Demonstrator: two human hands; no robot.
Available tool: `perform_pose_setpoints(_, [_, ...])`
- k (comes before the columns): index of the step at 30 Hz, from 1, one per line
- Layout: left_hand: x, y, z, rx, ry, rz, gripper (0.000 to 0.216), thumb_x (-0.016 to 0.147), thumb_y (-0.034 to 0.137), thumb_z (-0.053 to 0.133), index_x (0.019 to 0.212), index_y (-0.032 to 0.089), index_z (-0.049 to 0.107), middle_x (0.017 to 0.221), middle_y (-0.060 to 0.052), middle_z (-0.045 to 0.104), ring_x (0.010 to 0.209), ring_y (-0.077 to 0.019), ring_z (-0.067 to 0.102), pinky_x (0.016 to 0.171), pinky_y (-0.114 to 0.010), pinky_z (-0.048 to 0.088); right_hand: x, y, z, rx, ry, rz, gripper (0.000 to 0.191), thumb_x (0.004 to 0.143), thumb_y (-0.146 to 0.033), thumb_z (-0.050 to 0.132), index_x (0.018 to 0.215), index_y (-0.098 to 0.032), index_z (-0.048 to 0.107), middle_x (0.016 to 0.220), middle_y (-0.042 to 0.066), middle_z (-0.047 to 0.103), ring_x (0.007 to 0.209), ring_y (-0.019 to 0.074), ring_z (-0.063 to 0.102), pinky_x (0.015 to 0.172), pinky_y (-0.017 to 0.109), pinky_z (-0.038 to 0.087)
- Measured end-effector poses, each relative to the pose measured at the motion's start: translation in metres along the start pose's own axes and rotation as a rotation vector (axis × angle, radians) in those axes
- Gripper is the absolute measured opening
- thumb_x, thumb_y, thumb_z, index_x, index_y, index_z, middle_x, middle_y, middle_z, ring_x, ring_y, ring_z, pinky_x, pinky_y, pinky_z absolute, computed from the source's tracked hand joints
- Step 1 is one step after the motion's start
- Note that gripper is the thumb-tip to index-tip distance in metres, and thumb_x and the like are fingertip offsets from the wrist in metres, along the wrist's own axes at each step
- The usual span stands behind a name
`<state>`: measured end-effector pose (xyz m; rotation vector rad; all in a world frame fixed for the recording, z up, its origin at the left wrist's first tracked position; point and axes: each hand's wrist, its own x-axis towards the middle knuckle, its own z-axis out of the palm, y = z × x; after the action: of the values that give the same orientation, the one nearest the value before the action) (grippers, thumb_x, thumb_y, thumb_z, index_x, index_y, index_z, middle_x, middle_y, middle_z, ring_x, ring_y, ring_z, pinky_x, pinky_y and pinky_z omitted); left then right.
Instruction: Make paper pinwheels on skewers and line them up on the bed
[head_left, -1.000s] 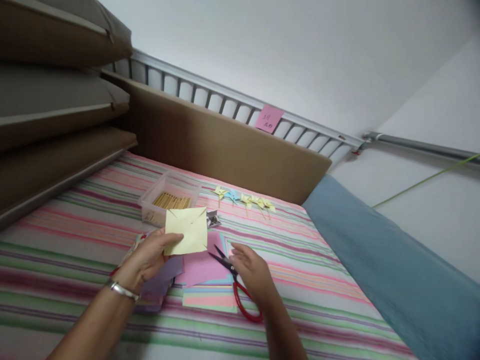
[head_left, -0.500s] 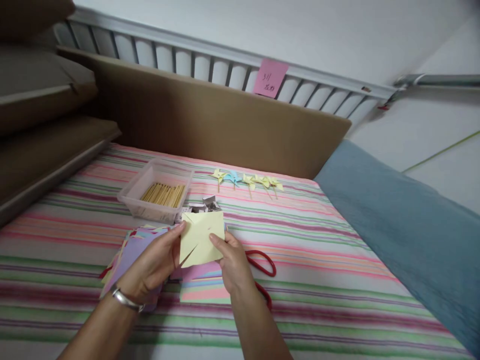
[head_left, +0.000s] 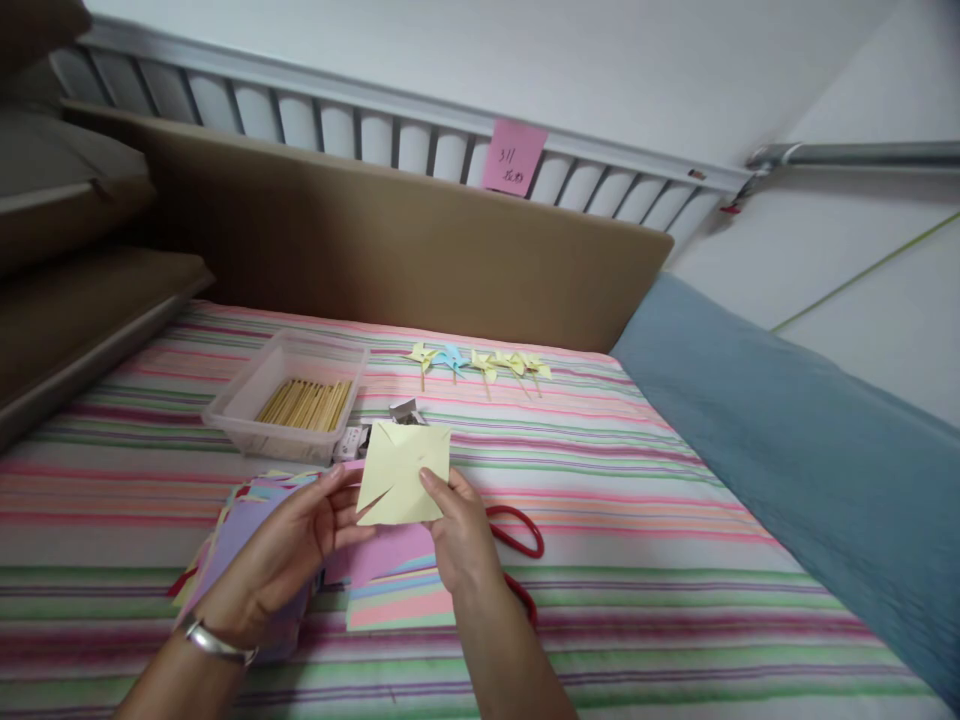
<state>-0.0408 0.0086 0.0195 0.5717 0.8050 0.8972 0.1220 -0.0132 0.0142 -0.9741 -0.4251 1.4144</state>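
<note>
A pale yellow square of paper (head_left: 405, 472) with slits cut in from its corners is held up in front of me. My right hand (head_left: 459, 515) pinches its right side, thumb on the front face. Beside its left edge, my left hand (head_left: 315, 535) has its fingers apart; some fingertips reach the edge, and I cannot tell if they touch it. Below lie a stack of coloured paper (head_left: 240, 540) on the left and fanned pastel sheets (head_left: 401, 595) in the middle. Red-handled scissors (head_left: 517, 530) lie by my right wrist, their blades hidden.
A clear plastic box (head_left: 225, 415) holds many thin wooden sticks (head_left: 304, 405). Small opened boxes (head_left: 407, 412) sit behind the paper. Several pinwheels (head_left: 484, 365) lie in a row farther back. A brown board (head_left: 375, 250) leans against the radiator (head_left: 300, 122); a striped cloth (head_left: 637, 600) covers the surface.
My left hand has let go of the paper's left edge and moved slightly left, fingers spreading. The right hand still holds the paper. The view has shifted a little to the right.
</note>
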Motion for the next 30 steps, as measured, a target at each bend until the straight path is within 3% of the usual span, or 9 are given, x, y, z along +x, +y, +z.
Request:
perform_pose_setpoints(5, [0.0, 0.002, -0.007, 0.046, 0.117, 0.079, 0.014, 0.083, 0.017, 0.057, 0.09, 0.013, 0.069, 0.086, -0.01, 0.073, 0.076, -0.0185, 0.068, 0.068, -0.029, 0.057, 0.002, 0.005, -0.001, -0.035, 0.011, -0.068, 0.028, 0.067, -0.032, 0.075, 0.089, -0.016, 0.066, 0.082, 0.004, 0.073, 0.073, 0.0188, 0.066, 0.066, 0.029, 0.05])
perform_pose_setpoints(9, [-0.002, 0.0, -0.009, 0.035, 0.244, 0.176, 0.013, 0.082, 0.017, 0.058, 0.077, 0.012, 0.069, 0.075, -0.009, 0.072, 0.066, -0.0169, 0.067, 0.064, -0.027, 0.055, 0.004, 0.004, -0.005, -0.309, 0.105, -0.365, 0.021, 0.078, -0.034, 0.065, 0.092, -0.018, 0.065, 0.088, 0.005, 0.071, 0.084, 0.0217, 0.064, 0.076, 0.034, 0.049])
perform_pose_setpoints(12, [-0.008, -0.008, 0.002, -0.021, 0.095, 0.084, 0.021, 0.084, 0.026, 0.057, 0.086, 0.01, 0.07, 0.087, -0.013, 0.073, 0.075, -0.021, 0.068, 0.071, -0.032, 0.055, 0.0, 0.002, -0.008, -0.744, 0.174, -0.767, 0.011, 0.083, -0.027, 0.059, 0.086, -0.02, 0.067, 0.089, 0.006, 0.065, 0.089, 0.0213, 0.059, 0.081, 0.035, 0.047])
perform_pose_setpoints(15, [-0.014, -0.018, 0.019, -0.205, -0.154, -0.013, 0.03, 0.084, 0.036, 0.057, 0.099, 0.012, 0.069, 0.104, -0.014, 0.071, 0.094, -0.0251, 0.066, 0.086, -0.038, 0.052, -0.005, 0.005, -0.008, -1.067, 0.047, -1.087, 0.025, 0.08, -0.01, 0.052, 0.091, -0.024, 0.07, 0.101, 0.006, 0.061, 0.097, 0.0217, 0.054, 0.085, 0.037, 0.045])
perform_pose_setpoints(18, [-0.014, -0.022, 0.028, -0.359, -0.081, 0.036, 0.024, 0.084, 0.03, 0.059, 0.104, 0.019, 0.068, 0.105, -0.007, 0.071, 0.091, -0.0205, 0.067, 0.081, -0.032, 0.054, -0.01, 0.013, -0.004, -1.254, -0.039, -1.206, 0.043, 0.073, 0.001, 0.047, 0.097, -0.027, 0.07, 0.108, 0.006, 0.06, 0.1, 0.0227, 0.052, 0.087, 0.042, 0.044])
perform_pose_setpoints(22, [-0.009, -0.017, 0.025, -0.296, 0.141, 0.008, 0.027, 0.082, 0.013, 0.058, 0.108, 0.015, 0.065, 0.084, -0.006, 0.075, 0.065, -0.0164, 0.069, 0.055, -0.023, 0.055, -0.015, 0.021, 0.001, -1.325, -0.107, -1.171, 0.049, 0.073, 0.003, 0.045, 0.101, -0.027, 0.07, 0.114, 0.007, 0.059, 0.103, 0.0237, 0.05, 0.09, 0.044, 0.044])
perform_pose_setpoints(25, [-0.006, -0.009, 0.017, -0.249, 0.192, -0.017, 0.034, 0.079, 0.009, 0.057, 0.113, 0.01, 0.062, 0.084, -0.009, 0.075, 0.071, -0.0218, 0.071, 0.06, -0.027, 0.057, -0.012, 0.02, -0.001, -1.179, -0.144, -1.043, 0.051, 0.074, 0.002, 0.043, 0.108, -0.026, 0.068, 0.123, 0.008, 0.056, 0.112, 0.0236, 0.049, 0.095, 0.044, 0.042])
perform_pose_setpoints(27, [-0.006, -0.003, 0.012, -0.259, 0.205, 0.011, 0.036, 0.079, 0.007, 0.056, 0.115, 0.009, 0.06, 0.089, -0.011, 0.075, 0.081, -0.0236, 0.071, 0.069, -0.03, 0.058, -0.006, 0.017, -0.004, -0.959, -0.064, -0.89, 0.044, 0.077, -0.005, 0.045, 0.109, -0.025, 0.066, 0.125, 0.008, 0.055, 0.115, 0.023, 0.05, 0.095, 0.041, 0.043])
perform_pose_setpoints(30, [-0.007, 0.003, 0.009, -0.264, 0.205, 0.043, 0.033, 0.081, 0.007, 0.052, 0.113, 0.008, 0.06, 0.092, -0.011, 0.075, 0.084, -0.0229, 0.071, 0.072, -0.029, 0.058, 0.002, 0.013, -0.007, -0.56, 0.061, -0.475, 0.028, 0.081, -0.025, 0.055, 0.107, -0.021, 0.066, 0.11, 0.009, 0.064, 0.102, 0.0226, 0.059, 0.084, 0.035, 0.048])
